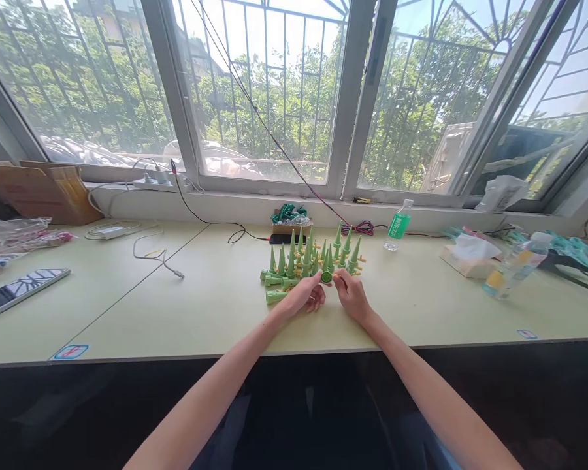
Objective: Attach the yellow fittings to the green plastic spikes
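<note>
In the head view my left hand is closed on a green cone-shaped plastic piece, its round, dark-centred end turned towards me. Against the right side of that piece, my right hand pinches with thumb and fingertips; what lies between them is too small to make out. Just beyond my hands several similar green cones stand upright, with small yellow parts sticking out of some. A green tube-like piece lies on its side left of my left hand, with others behind it.
A dark phone lies behind the cones, before a small box with green material. To the right are a green-labelled bottle, a tissue pack and another bottle. Leftward lie a white cable, a tablet and a cardboard box.
</note>
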A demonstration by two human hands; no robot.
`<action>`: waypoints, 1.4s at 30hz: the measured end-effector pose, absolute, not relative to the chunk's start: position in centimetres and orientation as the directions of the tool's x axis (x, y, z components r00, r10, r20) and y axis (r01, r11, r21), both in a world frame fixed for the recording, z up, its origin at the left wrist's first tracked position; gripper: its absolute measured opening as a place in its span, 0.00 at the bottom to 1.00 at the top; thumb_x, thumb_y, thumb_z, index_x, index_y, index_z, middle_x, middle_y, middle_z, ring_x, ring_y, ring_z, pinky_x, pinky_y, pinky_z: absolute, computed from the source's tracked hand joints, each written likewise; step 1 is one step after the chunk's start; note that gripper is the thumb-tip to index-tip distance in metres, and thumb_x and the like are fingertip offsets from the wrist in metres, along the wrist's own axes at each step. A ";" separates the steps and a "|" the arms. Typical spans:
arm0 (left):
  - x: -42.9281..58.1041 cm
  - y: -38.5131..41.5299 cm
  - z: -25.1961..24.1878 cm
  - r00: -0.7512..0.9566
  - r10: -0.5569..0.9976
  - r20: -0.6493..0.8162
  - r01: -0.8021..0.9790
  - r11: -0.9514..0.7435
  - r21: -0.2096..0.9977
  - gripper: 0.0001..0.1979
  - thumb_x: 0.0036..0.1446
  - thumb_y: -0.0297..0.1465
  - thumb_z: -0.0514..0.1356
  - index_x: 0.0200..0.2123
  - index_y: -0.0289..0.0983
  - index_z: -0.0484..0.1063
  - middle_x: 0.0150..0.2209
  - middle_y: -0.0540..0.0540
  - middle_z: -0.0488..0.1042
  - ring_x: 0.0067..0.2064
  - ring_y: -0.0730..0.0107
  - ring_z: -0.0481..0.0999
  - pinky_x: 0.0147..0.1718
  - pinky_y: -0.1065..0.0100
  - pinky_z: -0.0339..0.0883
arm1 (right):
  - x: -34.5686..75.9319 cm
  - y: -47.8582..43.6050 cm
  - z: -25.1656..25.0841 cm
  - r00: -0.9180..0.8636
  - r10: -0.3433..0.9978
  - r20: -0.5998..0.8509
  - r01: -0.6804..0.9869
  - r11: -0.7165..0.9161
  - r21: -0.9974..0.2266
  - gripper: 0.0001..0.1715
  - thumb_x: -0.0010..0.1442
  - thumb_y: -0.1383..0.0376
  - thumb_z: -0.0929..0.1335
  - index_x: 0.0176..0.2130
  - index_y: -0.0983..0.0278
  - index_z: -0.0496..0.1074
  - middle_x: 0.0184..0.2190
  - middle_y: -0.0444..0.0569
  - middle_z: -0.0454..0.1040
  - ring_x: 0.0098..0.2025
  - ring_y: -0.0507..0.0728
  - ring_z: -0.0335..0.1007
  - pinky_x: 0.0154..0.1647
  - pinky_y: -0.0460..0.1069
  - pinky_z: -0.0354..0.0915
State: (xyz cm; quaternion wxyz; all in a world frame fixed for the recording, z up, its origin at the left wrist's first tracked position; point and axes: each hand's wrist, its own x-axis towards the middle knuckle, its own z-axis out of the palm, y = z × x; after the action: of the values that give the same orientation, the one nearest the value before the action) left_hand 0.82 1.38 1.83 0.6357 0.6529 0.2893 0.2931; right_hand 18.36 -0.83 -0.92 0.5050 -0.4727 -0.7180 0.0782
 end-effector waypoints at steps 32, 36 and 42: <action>0.5 3.0 -0.8 0.621 0.774 0.123 0.022 -0.174 0.984 0.35 0.60 0.44 0.59 0.66 0.40 0.54 0.45 0.41 0.69 0.23 0.81 0.66 0.16 0.75 0.57 | 18.8 -0.4 -1.3 -0.022 0.778 0.628 0.588 0.518 -0.621 0.14 0.67 0.58 0.59 0.33 0.62 0.63 0.20 0.39 0.59 0.21 0.50 0.53 0.25 0.45 0.52; 0.6 3.1 -0.9 0.594 0.787 0.165 0.030 -0.226 0.974 0.31 0.60 0.40 0.59 0.64 0.40 0.57 0.48 0.40 0.67 0.23 0.82 0.66 0.17 0.75 0.59 | 18.9 -0.3 -1.5 -0.025 0.772 0.635 0.607 0.517 -0.604 0.16 0.68 0.57 0.59 0.30 0.61 0.61 0.20 0.39 0.58 0.22 0.50 0.52 0.25 0.45 0.52; 0.5 3.2 -0.7 0.563 0.781 0.272 0.045 -0.358 0.933 0.28 0.58 0.39 0.60 0.61 0.39 0.65 0.41 0.43 0.71 0.23 0.80 0.66 0.21 0.73 0.62 | 18.8 -0.3 -1.6 -0.035 0.782 0.623 0.618 0.507 -0.601 0.18 0.68 0.56 0.58 0.28 0.61 0.57 0.20 0.39 0.57 0.21 0.50 0.51 0.24 0.46 0.50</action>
State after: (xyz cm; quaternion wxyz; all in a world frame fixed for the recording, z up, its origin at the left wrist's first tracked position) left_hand 0.48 3.19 -0.68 0.4921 0.7343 0.2811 0.3735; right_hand 18.76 -0.26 -1.59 0.4925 -0.4896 -0.7147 0.0830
